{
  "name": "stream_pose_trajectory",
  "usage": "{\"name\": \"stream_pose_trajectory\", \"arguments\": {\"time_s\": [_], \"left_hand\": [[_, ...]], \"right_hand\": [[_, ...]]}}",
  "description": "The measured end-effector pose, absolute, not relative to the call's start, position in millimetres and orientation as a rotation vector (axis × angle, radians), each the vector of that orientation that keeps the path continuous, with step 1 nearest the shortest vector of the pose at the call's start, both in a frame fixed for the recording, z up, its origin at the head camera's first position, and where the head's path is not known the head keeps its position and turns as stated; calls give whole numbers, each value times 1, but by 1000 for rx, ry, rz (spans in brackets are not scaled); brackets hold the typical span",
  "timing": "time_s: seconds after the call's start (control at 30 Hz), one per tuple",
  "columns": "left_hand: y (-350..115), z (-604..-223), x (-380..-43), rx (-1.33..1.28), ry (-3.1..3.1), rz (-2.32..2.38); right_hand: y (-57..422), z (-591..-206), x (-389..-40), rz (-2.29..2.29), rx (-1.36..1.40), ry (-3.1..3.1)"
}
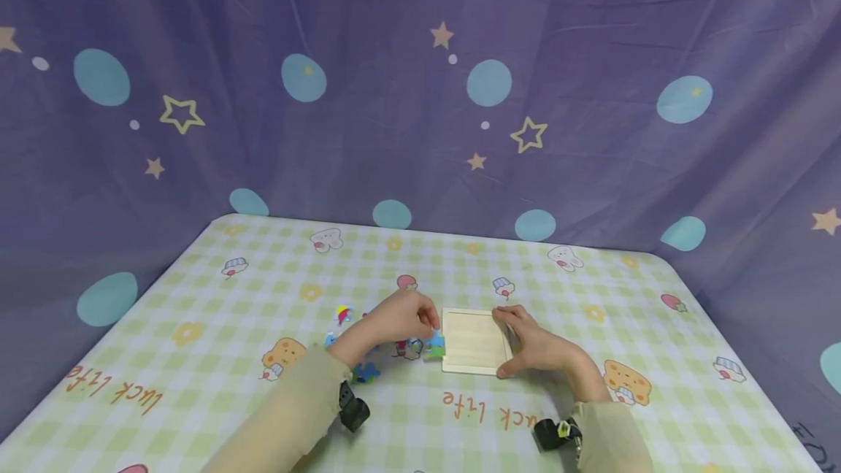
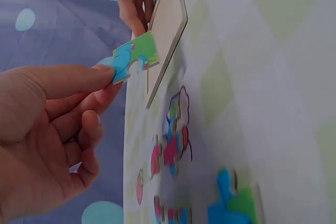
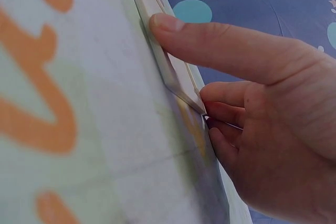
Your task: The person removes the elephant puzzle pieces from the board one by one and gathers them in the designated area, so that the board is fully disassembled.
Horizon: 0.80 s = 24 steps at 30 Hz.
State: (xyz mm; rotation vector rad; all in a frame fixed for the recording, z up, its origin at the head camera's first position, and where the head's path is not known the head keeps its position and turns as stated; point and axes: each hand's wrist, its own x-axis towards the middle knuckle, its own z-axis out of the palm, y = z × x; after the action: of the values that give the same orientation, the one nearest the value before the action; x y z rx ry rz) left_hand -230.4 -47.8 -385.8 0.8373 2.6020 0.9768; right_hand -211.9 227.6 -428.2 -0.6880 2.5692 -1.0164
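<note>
My left hand (image 1: 401,315) pinches a blue and green jigsaw piece (image 2: 137,53) between thumb and fingertips. In the head view that piece is at the left edge of a shallow, pale wooden puzzle tray (image 1: 474,341); whether it touches the tray, I cannot tell. The tray lies flat on the table, its bare wooden bottom showing inside a raised rim. My right hand (image 1: 540,345) grips the tray's right side. Its thumb (image 3: 170,24) lies on the near corner, and the other fingers are spread along the far part of that side.
Several loose jigsaw pieces lie left of the tray, among them a blue and green one (image 1: 366,372) and a red and yellow one (image 1: 343,314). My left forearm partly covers them. The checked tablecloth (image 1: 263,276) ends at a purple curtain (image 1: 394,130) behind.
</note>
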Motion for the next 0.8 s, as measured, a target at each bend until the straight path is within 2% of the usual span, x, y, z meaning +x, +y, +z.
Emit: {"name": "stream_pose_trajectory", "arguments": {"time_s": [0.37, 0.8], "left_hand": [[-73, -385, -226, 846, 2517, 887], [-81, -392, -220, 789, 2455, 888]], "right_hand": [[228, -427, -211, -1005, -687, 2596], [228, -429, -213, -1021, -694, 2575]]}}
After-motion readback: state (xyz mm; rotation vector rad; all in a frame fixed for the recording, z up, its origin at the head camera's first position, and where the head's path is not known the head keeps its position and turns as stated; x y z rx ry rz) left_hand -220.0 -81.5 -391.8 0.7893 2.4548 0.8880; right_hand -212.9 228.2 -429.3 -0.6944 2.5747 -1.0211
